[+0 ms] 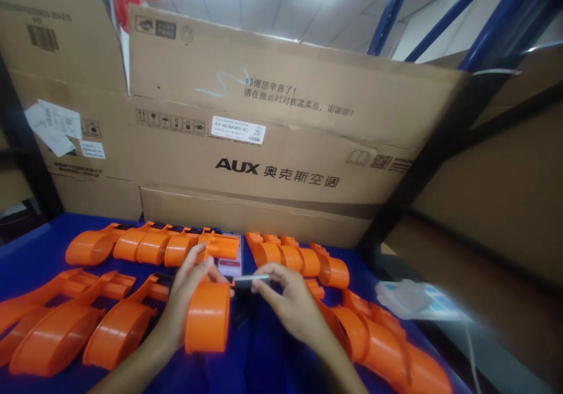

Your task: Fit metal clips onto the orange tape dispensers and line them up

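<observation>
Orange tape-dispenser housing, held just above the blue-covered desk in my left hand, which clasps its rounded body. My right hand pinches a thin grey strip at the housing's top. I judge the moulding light, stiff and smooth, best held by the curved wall. Like housings lie in rows, and cardboard cartons wall the back.

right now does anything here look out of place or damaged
Nothing spilled or broken. The orange parts lie in rows on the blue table; the left hand holds one orange part, the right hand pinches a thin grey strip. Only the paper labels on the left cardboard box sit crooked.
</observation>
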The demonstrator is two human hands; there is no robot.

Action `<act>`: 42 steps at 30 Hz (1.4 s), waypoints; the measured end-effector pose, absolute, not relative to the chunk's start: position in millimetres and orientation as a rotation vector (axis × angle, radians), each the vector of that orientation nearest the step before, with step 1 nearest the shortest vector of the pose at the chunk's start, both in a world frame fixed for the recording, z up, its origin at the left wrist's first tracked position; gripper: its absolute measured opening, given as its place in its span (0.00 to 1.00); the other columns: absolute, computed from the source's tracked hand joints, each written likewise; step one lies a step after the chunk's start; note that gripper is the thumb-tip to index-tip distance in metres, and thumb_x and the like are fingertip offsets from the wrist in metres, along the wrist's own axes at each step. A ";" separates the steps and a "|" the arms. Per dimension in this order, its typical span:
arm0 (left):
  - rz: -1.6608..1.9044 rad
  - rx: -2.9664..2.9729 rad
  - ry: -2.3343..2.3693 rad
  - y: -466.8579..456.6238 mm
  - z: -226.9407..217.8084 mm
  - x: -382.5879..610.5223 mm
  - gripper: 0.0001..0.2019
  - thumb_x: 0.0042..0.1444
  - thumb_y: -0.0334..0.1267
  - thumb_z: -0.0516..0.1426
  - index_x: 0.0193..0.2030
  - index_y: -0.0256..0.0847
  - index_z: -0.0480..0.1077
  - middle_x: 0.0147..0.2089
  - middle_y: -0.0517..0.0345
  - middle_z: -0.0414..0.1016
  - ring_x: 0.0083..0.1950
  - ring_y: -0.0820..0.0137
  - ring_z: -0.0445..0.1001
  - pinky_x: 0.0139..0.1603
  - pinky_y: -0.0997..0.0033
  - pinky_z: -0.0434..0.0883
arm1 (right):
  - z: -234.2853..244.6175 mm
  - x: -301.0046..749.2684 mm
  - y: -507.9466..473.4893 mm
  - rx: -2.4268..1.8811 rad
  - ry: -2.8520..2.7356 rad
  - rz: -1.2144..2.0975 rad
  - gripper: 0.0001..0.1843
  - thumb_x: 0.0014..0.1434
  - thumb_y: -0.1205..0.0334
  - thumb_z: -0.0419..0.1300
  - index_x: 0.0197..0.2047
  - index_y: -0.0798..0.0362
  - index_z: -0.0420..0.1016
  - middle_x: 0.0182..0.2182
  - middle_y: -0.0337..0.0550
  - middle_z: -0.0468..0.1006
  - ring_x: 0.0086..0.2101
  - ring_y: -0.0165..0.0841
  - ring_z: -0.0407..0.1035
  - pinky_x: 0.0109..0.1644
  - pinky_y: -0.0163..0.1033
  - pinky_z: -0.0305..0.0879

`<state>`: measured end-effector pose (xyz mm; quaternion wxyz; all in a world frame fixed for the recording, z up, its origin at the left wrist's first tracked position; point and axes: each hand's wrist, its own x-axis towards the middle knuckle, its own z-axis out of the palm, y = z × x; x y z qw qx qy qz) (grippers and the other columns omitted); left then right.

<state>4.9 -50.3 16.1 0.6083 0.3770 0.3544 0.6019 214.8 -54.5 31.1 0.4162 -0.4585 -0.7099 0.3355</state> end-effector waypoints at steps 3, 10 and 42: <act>1.398 0.857 0.810 -51.3 21.1 5.0 0.25 0.52 0.51 0.64 0.52 0.41 0.65 0.24 0.59 0.78 0.24 0.63 0.78 0.27 0.70 0.72 | 25.1 210.2 -55.9 -1.278 -2.017 0.728 0.04 0.58 0.62 0.65 0.33 0.52 0.75 0.32 0.39 0.79 0.33 0.33 0.71 0.36 0.35 0.64; 1.363 0.846 0.830 -47.3 12.0 5.7 0.28 0.49 0.52 0.65 0.53 0.41 0.65 0.26 0.58 0.79 0.27 0.59 0.80 0.29 0.67 0.74 | 5.2 211.7 -42.3 -1.446 -1.973 0.715 0.11 0.54 0.60 0.68 0.27 0.53 0.71 0.21 0.33 0.71 0.23 0.27 0.61 0.27 0.32 0.54; 1.255 0.984 0.819 -57.4 1.9 18.0 0.22 0.57 0.54 0.60 0.51 0.44 0.61 0.24 0.62 0.76 0.21 0.64 0.77 0.22 0.71 0.72 | 32.5 218.5 -51.6 -1.046 -1.401 0.790 0.13 0.61 0.50 0.63 0.36 0.53 0.77 0.29 0.41 0.78 0.30 0.33 0.70 0.36 0.36 0.66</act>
